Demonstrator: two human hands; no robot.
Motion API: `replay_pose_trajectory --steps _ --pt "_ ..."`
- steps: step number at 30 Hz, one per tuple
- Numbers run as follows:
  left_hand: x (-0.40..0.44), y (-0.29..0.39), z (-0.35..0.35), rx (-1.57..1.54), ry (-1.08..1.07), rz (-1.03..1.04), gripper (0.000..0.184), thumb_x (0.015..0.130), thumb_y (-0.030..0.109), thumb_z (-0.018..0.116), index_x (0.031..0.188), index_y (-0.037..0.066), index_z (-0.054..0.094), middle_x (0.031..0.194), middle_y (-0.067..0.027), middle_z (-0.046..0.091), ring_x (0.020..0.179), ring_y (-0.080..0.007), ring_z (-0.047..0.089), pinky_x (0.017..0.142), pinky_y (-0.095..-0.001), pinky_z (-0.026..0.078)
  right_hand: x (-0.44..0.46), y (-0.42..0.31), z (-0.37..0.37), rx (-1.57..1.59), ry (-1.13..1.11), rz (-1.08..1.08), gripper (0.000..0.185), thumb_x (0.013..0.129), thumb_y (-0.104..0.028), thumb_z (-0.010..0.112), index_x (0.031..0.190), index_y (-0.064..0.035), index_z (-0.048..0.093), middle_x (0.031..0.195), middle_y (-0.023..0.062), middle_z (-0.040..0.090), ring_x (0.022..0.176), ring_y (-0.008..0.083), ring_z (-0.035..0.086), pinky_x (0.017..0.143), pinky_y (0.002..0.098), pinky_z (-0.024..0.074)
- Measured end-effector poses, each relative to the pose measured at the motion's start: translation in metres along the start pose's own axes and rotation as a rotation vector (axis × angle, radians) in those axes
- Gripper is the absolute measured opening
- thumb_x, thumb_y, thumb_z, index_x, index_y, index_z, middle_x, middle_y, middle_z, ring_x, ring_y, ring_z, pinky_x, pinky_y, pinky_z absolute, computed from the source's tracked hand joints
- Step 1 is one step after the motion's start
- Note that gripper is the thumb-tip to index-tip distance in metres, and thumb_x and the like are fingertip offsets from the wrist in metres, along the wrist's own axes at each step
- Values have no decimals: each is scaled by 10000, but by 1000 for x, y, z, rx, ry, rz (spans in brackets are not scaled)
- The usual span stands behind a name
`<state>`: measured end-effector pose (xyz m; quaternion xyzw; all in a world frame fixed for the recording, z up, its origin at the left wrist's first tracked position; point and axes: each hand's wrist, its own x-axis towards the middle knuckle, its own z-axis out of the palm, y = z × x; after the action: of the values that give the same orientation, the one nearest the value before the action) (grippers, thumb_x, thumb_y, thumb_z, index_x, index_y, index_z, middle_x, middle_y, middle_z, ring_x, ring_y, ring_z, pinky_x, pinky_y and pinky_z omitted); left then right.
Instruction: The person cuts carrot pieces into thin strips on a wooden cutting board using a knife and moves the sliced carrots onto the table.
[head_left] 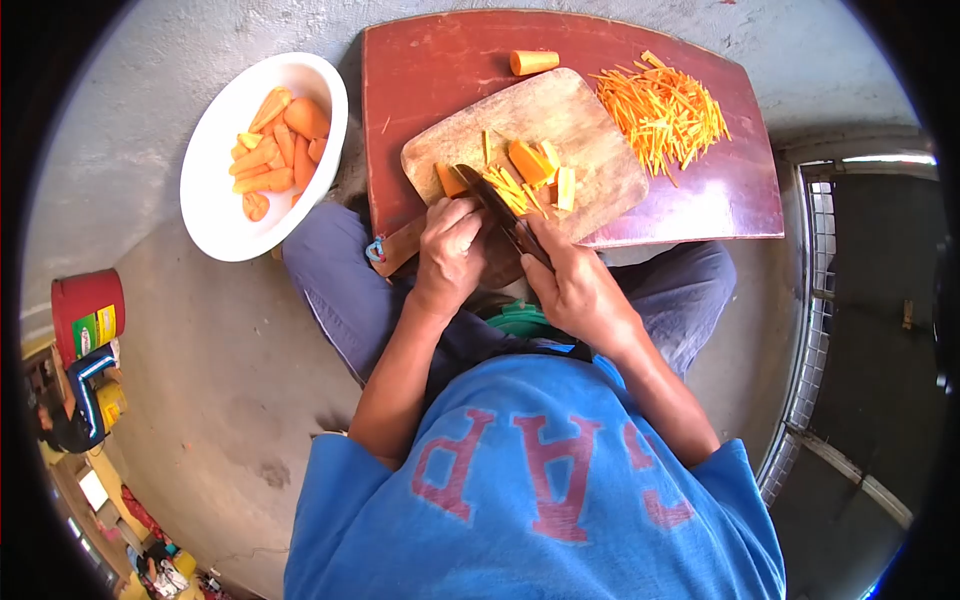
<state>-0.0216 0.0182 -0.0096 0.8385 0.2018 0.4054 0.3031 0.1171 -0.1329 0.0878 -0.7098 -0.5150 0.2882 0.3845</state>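
My right hand (580, 290) is wrapped round the handle of a dark-bladed knife (490, 198). The blade points up and left across the wooden cutting board (440, 140). My left hand (450, 250) is closed at the board's near left edge, its fingertips curled against a carrot piece (449, 180) beside the blade. Just right of the knife lie thin carrot sticks (512, 190). Thicker carrot chunks (530, 163) and a pale carrot slab (566, 188) rest farther right on the board.
The board lies on a red wooden table (420, 50). A heap of carrot strips (665, 115) is at its right, a carrot section (534, 62) at the back. A white basin (215, 190) holds peeled carrots (280, 150). A red bucket (88, 310) stands far left, a dark door (890, 300) right.
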Motion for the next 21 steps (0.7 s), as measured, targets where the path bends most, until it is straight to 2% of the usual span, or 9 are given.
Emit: replay_pose_trajectory --steps 3,6,9,13,16,19,21 --pt "2 1 2 -2 9 2 162 877 -129 791 989 -11 794 1053 -140 778 982 -366 749 873 -452 597 4 2 1 4 27 -51 414 1065 -62 674 1444 69 574 1179 413 718 1158 597 702 902 604 588" --pt "-1 -3 2 19 13 -8 166 877 -127 791 999 -15 793 1055 -148 773 984 -371 747 876 -454 596 -5 -4 -5 28 36 57 400 1069 -68 670 1437 61 581 1124 415 718 1126 604 705 876 603 586" --pt "-4 -1 2 30 14 -7 171 876 -127 788 1012 -23 790 1060 -155 763 988 -379 741 883 -458 595 -9 -19 -15 44 -49 174 481 1096 -56 666 1537 107 568 1248 352 763 1219 502 767 997 459 597" --pt "-3 -2 3 18 2 -1 169 868 -127 783 1007 -30 780 1063 -158 755 997 -385 733 893 -460 593 -11 -3 -4 14 -29 145 534 1098 -71 670 1575 130 537 1291 362 762 1270 482 758 1045 454 585" --pt "-3 -3 0 40 -20 -3 174 861 -127 783 1002 -26 781 1062 -155 752 995 -381 728 886 -462 592 -1 3 3 33 19 40 393 1076 -63 657 1439 59 567 1086 405 709 1125 612 689 875 587 581" --pt "0 0 2 4 -1 -19 193 863 -136 777 1018 -22 784 1054 -154 747 984 -381 720 876 -470 587 2 8 0 26 -4 30 457 1083 -79 676 1492 86 557 1174 384 743 1177 576 716 923 555 602" --pt "-1 0 6 31 11 -16 212 865 -140 774 1041 -24 790 1051 -154 745 984 -380 719 882 -469 586 -4 3 -3 44 67 43 506 1097 -92 683 1546 100 551 1270 355 761 1254 483 748 1018 474 584"
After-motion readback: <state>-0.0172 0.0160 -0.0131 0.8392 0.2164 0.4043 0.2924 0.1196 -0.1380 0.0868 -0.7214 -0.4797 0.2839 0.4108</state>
